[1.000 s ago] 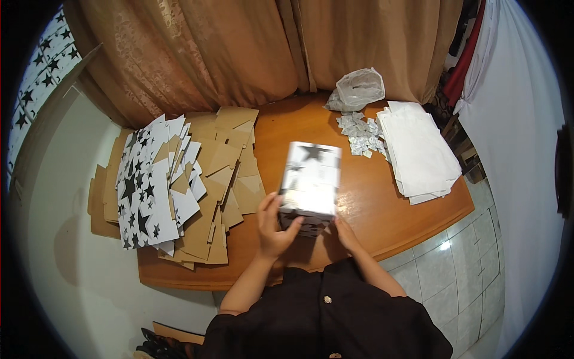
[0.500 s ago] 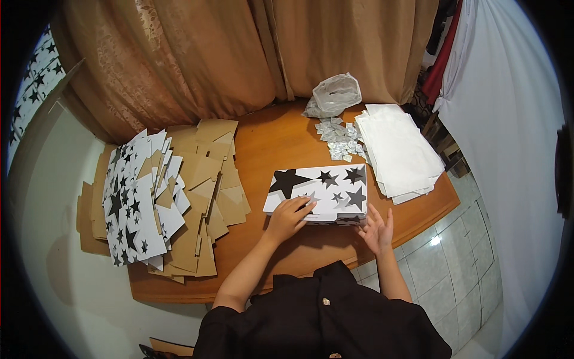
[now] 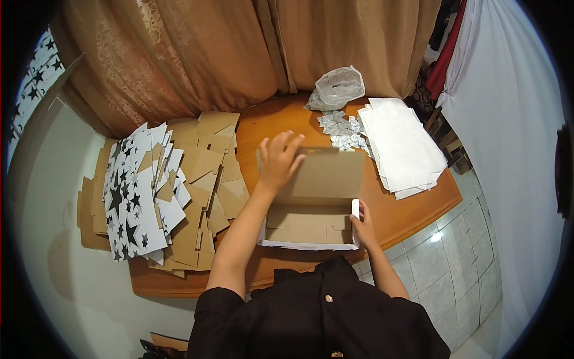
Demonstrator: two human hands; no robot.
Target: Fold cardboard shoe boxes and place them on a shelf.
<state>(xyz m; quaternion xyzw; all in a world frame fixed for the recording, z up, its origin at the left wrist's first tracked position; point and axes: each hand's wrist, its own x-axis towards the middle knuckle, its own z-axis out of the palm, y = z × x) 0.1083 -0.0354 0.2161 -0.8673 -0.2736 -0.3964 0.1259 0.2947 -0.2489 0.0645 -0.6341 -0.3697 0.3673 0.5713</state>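
Brown box point(image 3: 311, 206), star-patterned black-and-white flats point(image 3: 134, 197)

Matt brown cardboard box point(image 3: 311, 206), glossy wooden table point(image 3: 412, 215)
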